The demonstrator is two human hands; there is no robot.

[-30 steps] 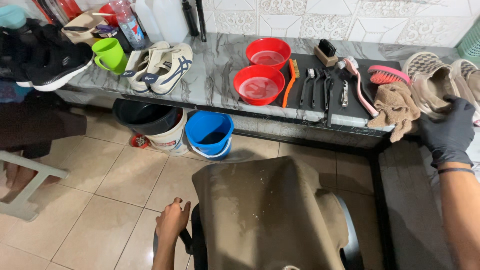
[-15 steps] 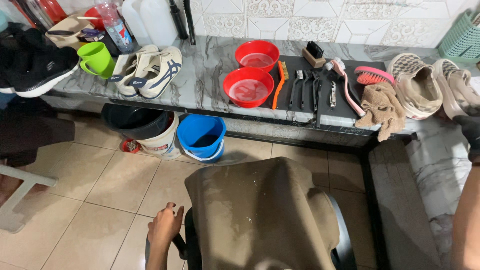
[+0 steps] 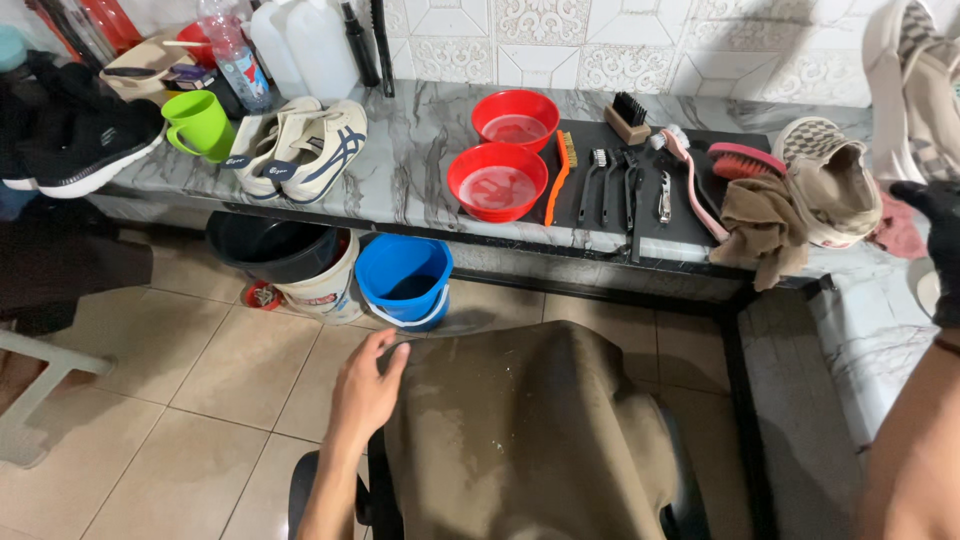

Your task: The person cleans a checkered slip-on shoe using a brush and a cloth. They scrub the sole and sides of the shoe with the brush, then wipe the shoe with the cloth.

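Note:
My bare left hand [image 3: 365, 390] hangs low at the edge of the brown apron [image 3: 530, 430] over my lap, fingers loosely apart, holding nothing. My right hand [image 3: 935, 235], in a black glove, is raised at the far right near a beige slip-on shoe [image 3: 835, 185] and a brown cloth [image 3: 765, 225] on the marble counter [image 3: 420, 160]; its fingers are partly cut off by the frame edge. Two red bowls [image 3: 497, 180] holding water and a row of brushes [image 3: 625, 180] on a black mat lie in the middle of the counter.
A pair of cream sneakers [image 3: 300, 145], a green mug [image 3: 195, 125], black shoes [image 3: 75, 140] and bottles stand at the counter's left. Under it sit a blue bucket [image 3: 405, 280] and a black-and-white bucket [image 3: 290, 260]. Another shoe [image 3: 915, 90] hangs at top right.
My view has shifted right and closer to the counter. My left hand rose from beside my knee to the apron's edge. My gloved right hand lifted near the beige shoe.

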